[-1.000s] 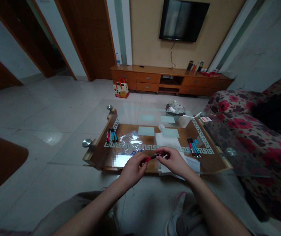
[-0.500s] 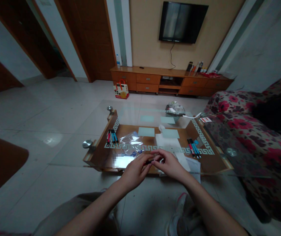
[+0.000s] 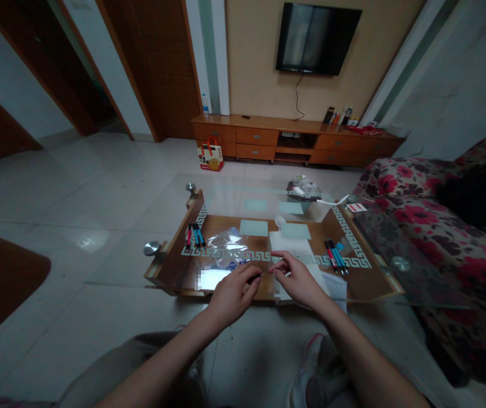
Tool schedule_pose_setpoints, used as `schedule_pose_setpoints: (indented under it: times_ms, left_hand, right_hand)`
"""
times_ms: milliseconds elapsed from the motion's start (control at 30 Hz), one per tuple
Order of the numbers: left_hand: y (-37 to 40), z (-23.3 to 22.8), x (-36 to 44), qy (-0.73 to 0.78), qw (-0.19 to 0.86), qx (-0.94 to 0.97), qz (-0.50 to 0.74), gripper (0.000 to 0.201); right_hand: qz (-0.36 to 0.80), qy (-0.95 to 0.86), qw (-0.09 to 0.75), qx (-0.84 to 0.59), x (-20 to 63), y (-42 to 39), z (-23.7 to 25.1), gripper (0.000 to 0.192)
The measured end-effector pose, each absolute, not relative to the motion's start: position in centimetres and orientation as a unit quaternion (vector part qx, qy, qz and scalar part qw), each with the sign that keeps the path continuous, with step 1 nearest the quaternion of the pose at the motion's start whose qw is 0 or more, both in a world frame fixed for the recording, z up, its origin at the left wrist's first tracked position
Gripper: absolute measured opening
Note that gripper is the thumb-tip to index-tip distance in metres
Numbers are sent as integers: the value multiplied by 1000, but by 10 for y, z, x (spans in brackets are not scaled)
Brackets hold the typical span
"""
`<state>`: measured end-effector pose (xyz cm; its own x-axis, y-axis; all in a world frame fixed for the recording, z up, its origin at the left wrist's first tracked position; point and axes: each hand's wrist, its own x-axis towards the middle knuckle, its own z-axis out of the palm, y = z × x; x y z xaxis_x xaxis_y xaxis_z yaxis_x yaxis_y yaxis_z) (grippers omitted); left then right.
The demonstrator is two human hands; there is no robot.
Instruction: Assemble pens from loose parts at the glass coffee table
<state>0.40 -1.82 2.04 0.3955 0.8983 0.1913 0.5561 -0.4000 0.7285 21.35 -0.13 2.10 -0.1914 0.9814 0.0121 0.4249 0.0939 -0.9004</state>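
My left hand (image 3: 236, 290) is closed above the glass table, with a thin dark pen-like piece (image 3: 260, 275) pinched at its fingertips. Most of that piece is hidden by the fingers. Just to the right, my right hand (image 3: 296, 279) has its fingers curved and apart, a small gap away from the left fingertips; I see nothing in it. Red and blue pens with black ends (image 3: 195, 235) lie in a group on the table's left. A similar group of pens (image 3: 335, 258) lies on the right. Behind my left hand is a clear plastic bag (image 3: 227, 245).
White paper or box (image 3: 291, 245) lies beyond my right hand. The glass table top (image 3: 127, 249) overhangs its wooden base. A filled basket (image 3: 303, 188) stands at the far edge. A flowered sofa (image 3: 400, 181) is to the right, a paper bag (image 3: 210, 157) by the TV cabinet (image 3: 217, 133).
My hands have come apart. The right one has let go of the dark piece and opened its fingers, while the left keeps hold of it.
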Motion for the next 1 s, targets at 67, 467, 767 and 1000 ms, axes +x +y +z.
schedule_pose_setpoints:
  times_ms: [67, 467, 767, 1000]
  left_hand:
    - [-19, 21, 4, 467, 288, 784, 290, 20]
    - [-17, 20, 3, 458, 287, 779, 317, 19]
    - [-16, 18, 4, 448, 294, 778, 327, 18]
    - [-16, 19, 4, 447, 298, 779, 323, 19]
  right_hand:
    - [386, -653, 341, -555, 216, 0, 18, 40]
    - [207, -699, 228, -646, 231, 2, 10, 41]
    - [167, -758, 100, -623, 233, -3, 1, 46]
    - [176, -772, 80, -605, 234, -5, -2, 49]
